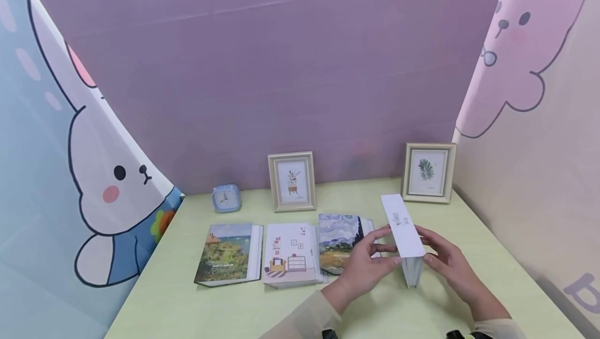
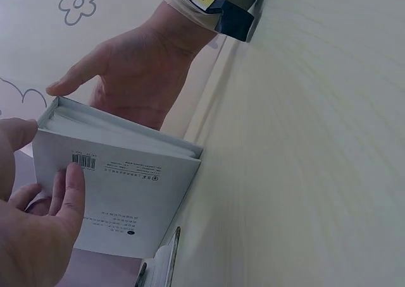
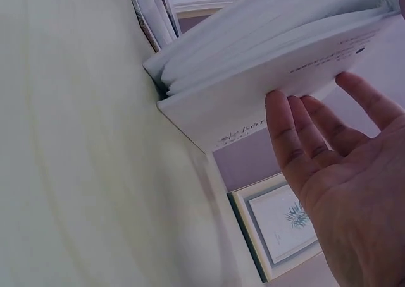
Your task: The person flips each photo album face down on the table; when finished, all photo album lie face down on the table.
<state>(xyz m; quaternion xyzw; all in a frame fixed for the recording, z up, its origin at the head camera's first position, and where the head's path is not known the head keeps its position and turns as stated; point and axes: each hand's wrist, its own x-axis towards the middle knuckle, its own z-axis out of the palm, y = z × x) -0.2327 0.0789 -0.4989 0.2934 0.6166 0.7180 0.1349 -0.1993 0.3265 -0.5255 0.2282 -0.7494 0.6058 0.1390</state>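
Note:
A white photo album (image 1: pixel 404 224) stands upright on the table with its spine up, between my two hands. My left hand (image 1: pixel 362 270) holds it from the left, thumb at the near end of the spine and fingers against the cover with the barcode (image 2: pixel 83 161). From the other side my right hand (image 1: pixel 451 262) holds the opposite cover, thumb near the top corner and fingertips on the printed face (image 3: pixel 243 103). The pages (image 3: pixel 266 37) fan slightly apart between the covers. Just left of my left hand lies an album with a landscape cover (image 1: pixel 338 240), partly hidden by that hand.
Further left lie an album with a furniture drawing (image 1: pixel 289 255) and one with a seaside painting (image 1: pixel 227 250). Behind them stand a blue clock (image 1: pixel 226 198) and a framed plant picture (image 1: pixel 292 181). A framed leaf picture (image 1: pixel 428 173) stands at the back right. Curtains surround the table (image 1: pixel 164 287).

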